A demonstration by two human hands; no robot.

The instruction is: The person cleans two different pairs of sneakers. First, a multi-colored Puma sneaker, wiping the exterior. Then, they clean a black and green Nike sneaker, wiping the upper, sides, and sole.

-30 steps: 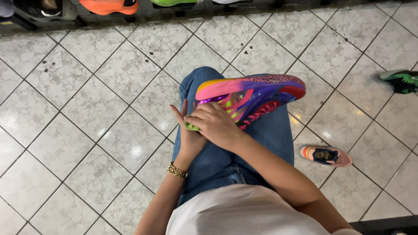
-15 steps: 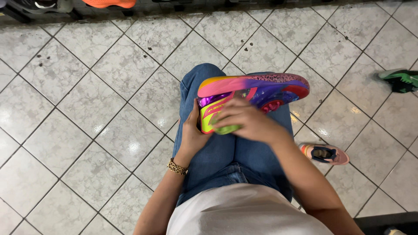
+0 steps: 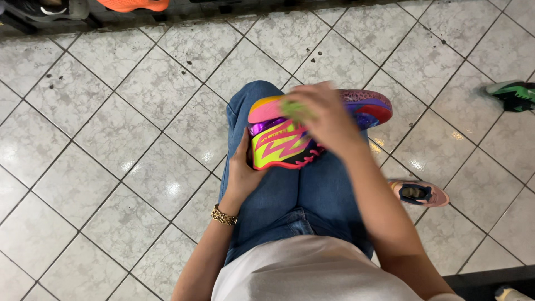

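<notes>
1. Sneaker (image 3: 290, 146), bright pink, yellow and purple, rests sole-up on the person's lap over blue jeans (image 3: 290, 200).
2. Left hand (image 3: 242, 173) cups its heel end, fingers closed around it.
3. Right hand (image 3: 326, 114) lies on the sole, clamped on a blurred green cloth (image 3: 293, 108).
4. Another shoe (image 3: 419, 193) sits on the tiled floor (image 3: 111, 145) nearby.

Multicoloured sneaker (image 3: 290, 142) lies on its side across the lap; neon-yellow, pink, purple.
</notes>
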